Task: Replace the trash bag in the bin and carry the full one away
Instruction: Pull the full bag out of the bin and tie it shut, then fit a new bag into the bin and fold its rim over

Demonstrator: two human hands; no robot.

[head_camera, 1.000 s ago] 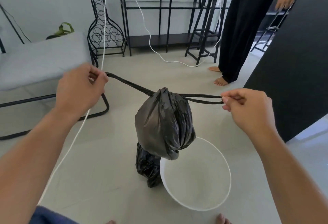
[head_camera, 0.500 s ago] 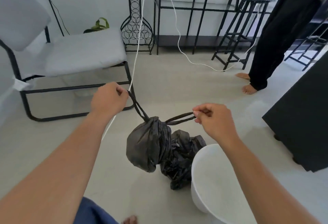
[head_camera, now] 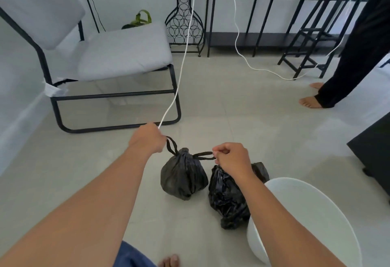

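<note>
The full black trash bag (head_camera: 183, 177) is cinched at the top and sits low, at or just above the floor. My left hand (head_camera: 147, 139) grips its left drawstring loop. My right hand (head_camera: 231, 159) pinches the right drawstring loop. A second crumpled black bag (head_camera: 229, 198) lies on the floor just right of the full one, partly behind my right forearm. The white round bin (head_camera: 312, 216) stands at the lower right with no liner visible inside; my right arm crosses its rim.
A grey cushioned chair with a black frame (head_camera: 124, 55) stands to the left. A white cable (head_camera: 181, 64) hangs down past my left hand. Black metal shelving (head_camera: 259, 13) and a stool (head_camera: 312, 34) line the back wall. Another person's legs (head_camera: 346, 59) stand right. A black cabinet (head_camera: 373, 150) sits at far right.
The full bag has come down from above the bin to floor level left of it. My hands moved closer together, and the view swung left.
</note>
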